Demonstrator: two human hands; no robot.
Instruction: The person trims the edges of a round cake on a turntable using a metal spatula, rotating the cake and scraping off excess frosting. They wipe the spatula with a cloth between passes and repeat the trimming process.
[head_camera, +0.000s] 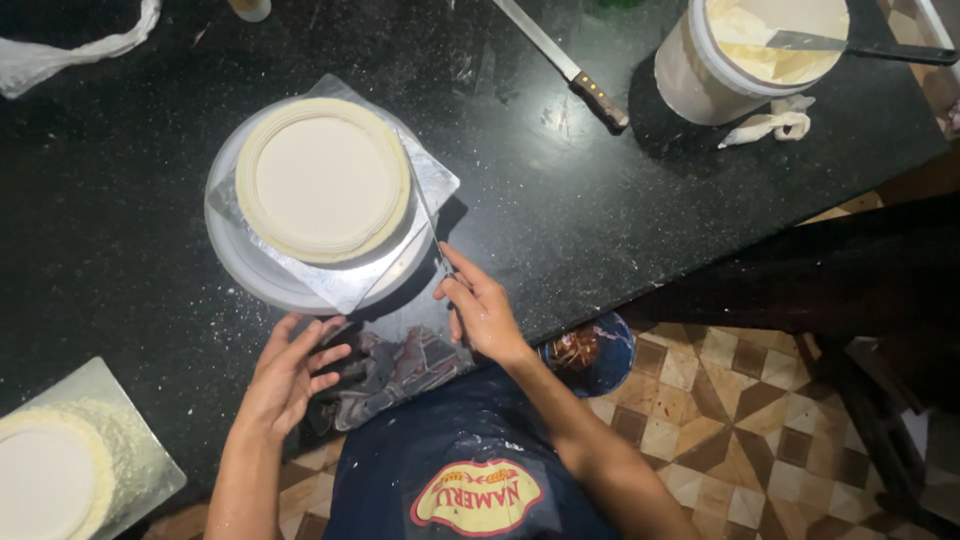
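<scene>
A round cake coated in pale cream sits on a square silver board, which rests on a white turntable on the black counter. My right hand holds a thin metal scraper upright against the cake's right side. My left hand hovers with fingers spread just below the turntable's front rim, close to a dark crumpled cloth.
A white bucket of cream with a spatula in it stands at the back right. A long knife with a wooden handle lies beside it. Another cream-covered cake on a silver board sits at the front left. A dark bowl is under the counter's edge.
</scene>
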